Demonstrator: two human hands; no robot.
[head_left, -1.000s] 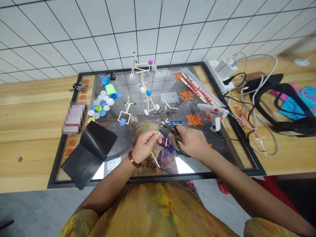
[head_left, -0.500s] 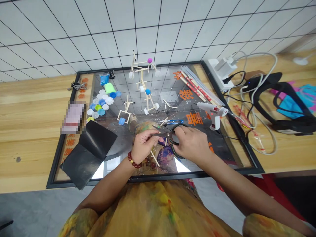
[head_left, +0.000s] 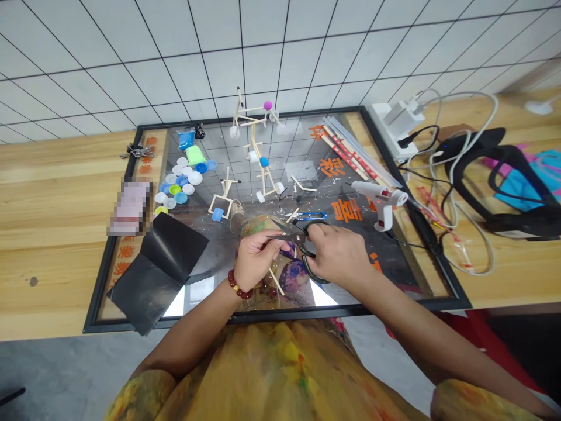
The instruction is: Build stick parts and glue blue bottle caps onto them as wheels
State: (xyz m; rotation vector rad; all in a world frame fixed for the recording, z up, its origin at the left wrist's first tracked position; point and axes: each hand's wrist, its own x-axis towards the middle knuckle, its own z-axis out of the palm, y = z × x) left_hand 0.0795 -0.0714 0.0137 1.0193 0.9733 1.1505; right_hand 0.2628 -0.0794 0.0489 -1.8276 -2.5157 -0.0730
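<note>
Black-framed glass forms the surface (head_left: 219,140), set on a wood table (head_left: 56,234). Stick models (head_left: 263,161) occupy its middle, up to the back edge. Caps (head_left: 177,184) are clustered toward the left edge; a phone (head_left: 130,207), blurred out, straddles that edge. A black sheet (head_left: 175,251) overhangs the front edge near the left corner. The glue gun (head_left: 385,204) lies near the right edge. A blue cutter (head_left: 309,216) and offcuts lie just behind the scissors (head_left: 298,238).

Orange characters (head_left: 346,211) line both sides; one beside the glue gun reads 喜. Marks on the red-banded sticks (head_left: 346,153), near the back right corner, are too small to read.

Right hand (head_left: 342,251): fingers curled around the scissors' handles, blades parted and directed left. Left hand (head_left: 255,257): thumb and index finger pinched on a small stick (head_left: 283,237), mostly hidden, at the blades. Both forearms extend over the front edge.
</note>
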